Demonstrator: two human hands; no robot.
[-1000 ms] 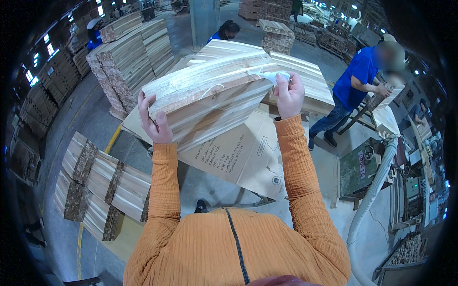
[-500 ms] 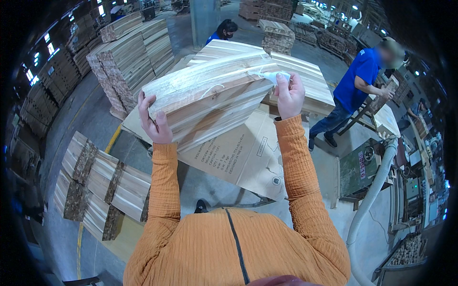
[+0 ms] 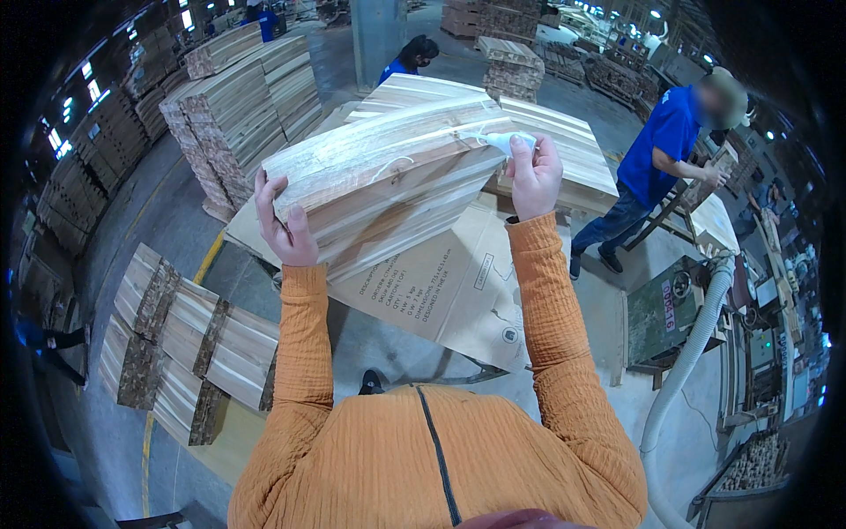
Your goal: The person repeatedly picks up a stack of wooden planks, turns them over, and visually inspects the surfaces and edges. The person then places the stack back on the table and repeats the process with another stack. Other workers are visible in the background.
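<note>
A thick panel of glued wooden strips [image 3: 397, 207] is tilted up in front of me, its pale long edge turned upward. My left hand [image 3: 286, 220] grips the panel's left end, fingers behind and thumb on the near side. Pinched in my right hand [image 3: 536, 179] is a small white squeeze bottle [image 3: 509, 143], its nozzle pointing left at the panel's edge near the right end. Thin white squiggles lie on the wood near the nozzle and farther left. Beneath the panel is a flattened cardboard carton [image 3: 441, 295] on the worktable.
More wooden panels [image 3: 568, 150] lie behind mine. Tall board stacks [image 3: 251, 101] stand at the far left, a lower stack [image 3: 189, 344] at near left. A co-worker in blue [image 3: 656, 145] handles wood on the right, beside a green machine [image 3: 661, 309] and grey hose [image 3: 683, 379].
My hands, the bottle and the panel look almost still. A person in dark clothes has come into view at the far left edge, and a blue-shirted one behind the tall stacks.
</note>
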